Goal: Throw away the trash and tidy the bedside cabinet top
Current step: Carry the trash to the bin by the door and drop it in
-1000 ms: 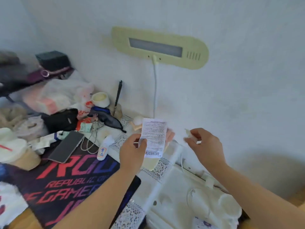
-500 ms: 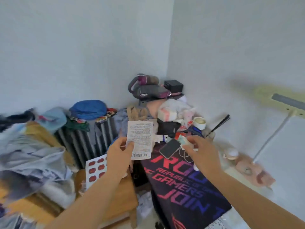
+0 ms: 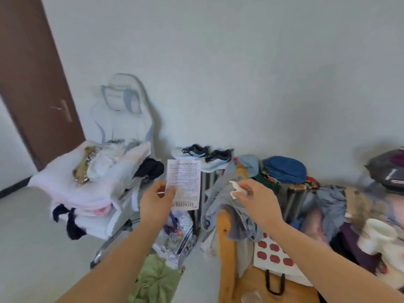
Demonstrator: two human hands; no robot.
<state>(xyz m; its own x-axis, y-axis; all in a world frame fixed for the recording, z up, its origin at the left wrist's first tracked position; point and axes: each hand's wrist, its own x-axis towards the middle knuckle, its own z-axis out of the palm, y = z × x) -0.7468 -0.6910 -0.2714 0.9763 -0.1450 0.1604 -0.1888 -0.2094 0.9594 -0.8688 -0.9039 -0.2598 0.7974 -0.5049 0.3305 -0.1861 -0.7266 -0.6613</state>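
Holding two bits of trash out in front, a person faces a cluttered room corner with no bin anywhere in view. The left hand [image 3: 156,200] is closed in a pinch, thumb over the lower left edge of a printed paper slip [image 3: 184,184], which stands upright above the fingers. The right hand [image 3: 254,199] is closed lightly around a small white scrap [image 3: 236,188], its end poking out toward the slip; what the scrap is cannot be told. The two hands are near each other but apart. Judging by this, the trash is picked up but not yet thrown away, and tidying of the cabinet top is not shown at all, so most of the task seems left. Beyond the hands sit a pale chair [image 3: 122,119] heaped with clothes, a pair of sneakers [image 3: 205,155] by the wall, and a brown door [image 3: 32,84] on the left. Below lie a green cloth [image 3: 156,281] and a wooden stool [image 3: 227,248].
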